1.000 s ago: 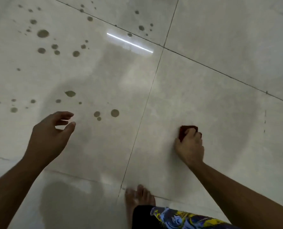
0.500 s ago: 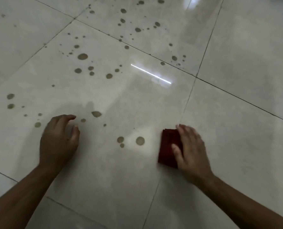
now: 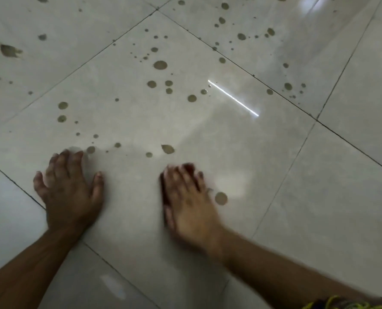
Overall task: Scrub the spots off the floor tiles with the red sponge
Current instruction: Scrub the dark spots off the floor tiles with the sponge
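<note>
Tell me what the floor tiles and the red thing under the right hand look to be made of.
Floor tiles: likely glazed ceramic or porcelain, pale grey and glossy; they mirror a bright light streak and meet at thin dark grout lines.

Red sponge: only a dark red edge shows beside the flat right hand, blurred by motion, so its texture cannot be judged; soft foam is a guess.

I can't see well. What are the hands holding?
Right hand presses flat on top of the red sponge. Left hand holds nothing; it rests on the floor.
</note>
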